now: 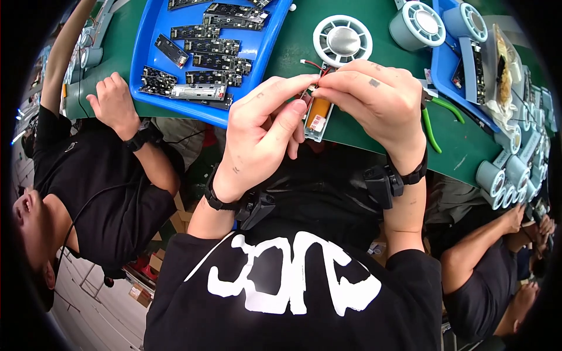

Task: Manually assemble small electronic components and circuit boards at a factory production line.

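Note:
In front of me lies a light blue and white handheld fan, its round grille (342, 42) pointing away and its handle toward me. An orange battery (319, 109) with a white label sits in the opened handle. My left hand (264, 131) is closed at the handle's left side, its index fingertip by the wires. Thumb and index of my right hand (374, 102) pinch the thin wires (325, 71) above the battery. The exact spot between the fingertips is partly hidden. One red lead ends in a small white plug (303, 61), which lies loose.
A blue tray (140, 58) of circuit boards (213, 47) stands left on the green table (468, 155). Green-handled pliers (431, 120) lie beside my right hand. More fan housings (417, 26) and a second blue tray (448, 82) sit right. Co-workers are at both sides; one's hand (114, 105) rests left.

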Demonstrator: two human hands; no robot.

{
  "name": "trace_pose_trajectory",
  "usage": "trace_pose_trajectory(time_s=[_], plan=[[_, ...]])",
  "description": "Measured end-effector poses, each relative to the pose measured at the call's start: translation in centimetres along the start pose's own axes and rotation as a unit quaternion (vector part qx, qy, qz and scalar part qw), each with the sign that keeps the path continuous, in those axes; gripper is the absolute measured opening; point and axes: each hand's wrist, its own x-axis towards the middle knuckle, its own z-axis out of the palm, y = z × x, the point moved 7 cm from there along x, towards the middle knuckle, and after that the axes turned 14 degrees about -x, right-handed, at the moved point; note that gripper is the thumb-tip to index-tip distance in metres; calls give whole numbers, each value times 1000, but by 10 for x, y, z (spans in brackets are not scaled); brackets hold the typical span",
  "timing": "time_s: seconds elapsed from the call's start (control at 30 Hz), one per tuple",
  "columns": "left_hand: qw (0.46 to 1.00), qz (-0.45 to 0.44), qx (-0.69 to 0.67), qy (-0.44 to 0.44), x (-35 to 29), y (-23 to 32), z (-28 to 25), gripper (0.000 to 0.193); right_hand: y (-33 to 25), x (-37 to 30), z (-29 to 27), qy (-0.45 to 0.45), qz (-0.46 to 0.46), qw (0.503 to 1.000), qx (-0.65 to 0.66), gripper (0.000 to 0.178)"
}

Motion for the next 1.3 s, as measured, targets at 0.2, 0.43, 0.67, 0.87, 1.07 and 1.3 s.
trace_pose_trajectory(time_s=[0.2, 0.43, 0.67, 0.87, 1.07, 1.3], plan=[[1000, 13, 1, 10, 3, 0, -1, 30, 2, 1, 2, -21, 11, 1000, 18, 14], [999, -21, -29, 24, 0, -2, -1, 31, 3, 0, 2, 4, 27, 999, 37, 13], [981, 137, 101, 95, -3, 14, 7, 39, -31, -26, -4, 122, 110, 985, -47, 20], [971, 197, 138, -2, -19, 45, 31, 44, -43, -51, -5, 101, 362, 859, 347, 51], [917, 275, 285, -41, -28, 36, 30, 48, -34, -73, -12, 49, 455, 832, 313, 55], [935, 249, 188, 169, -18, 22, -4, 42, -8, -90, -12, 62, 479, 802, 351, 45]])
